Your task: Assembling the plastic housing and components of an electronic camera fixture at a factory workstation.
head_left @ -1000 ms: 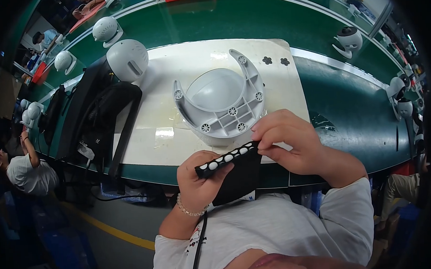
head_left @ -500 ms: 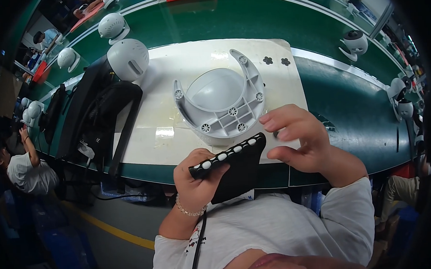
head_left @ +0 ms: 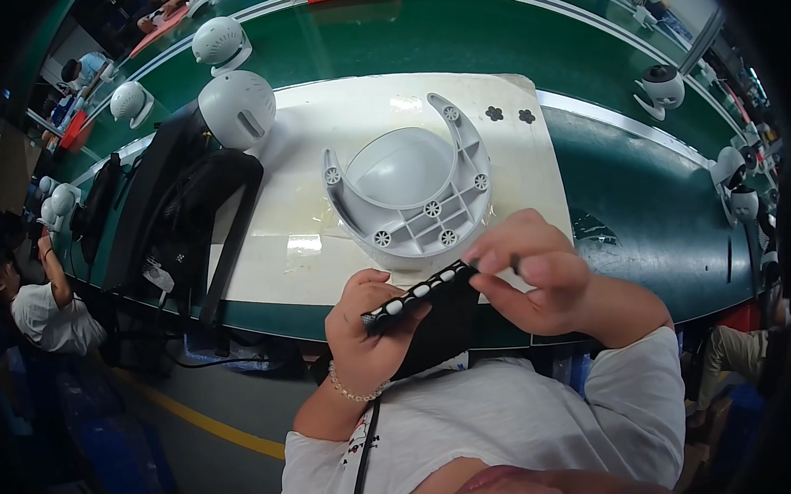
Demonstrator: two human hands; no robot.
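Observation:
My left hand [head_left: 363, 323] grips a folded black sheet [head_left: 447, 320] whose upper edge shows a row of white oval spots. The lower part of the sheet hangs down in front of my shirt. At the sheet's right end, the thumb and forefinger of my right hand [head_left: 538, 280] pinch its corner. A small dark piece [head_left: 514, 264] shows between the right hand's fingers; its kind is unclear. Beyond my hands, a pale grey crescent-shaped plastic base [head_left: 412, 224] lies with its ribs and round screw wells facing up. Within its curve sits a smooth rounded housing [head_left: 405, 163].
Everything rests on a white board [head_left: 296, 198] over a green table. Two dark flower-shaped pieces [head_left: 494, 114] lie at its upper right. To the left are a black fabric bundle [head_left: 182, 203] and a white rounded device [head_left: 237, 110]. Similar devices [head_left: 221, 43] stand on the green belt beyond.
My right hand has come left and down to the end of the black sheet, its fingers closing there. Devices on the far belt have shifted slightly right.

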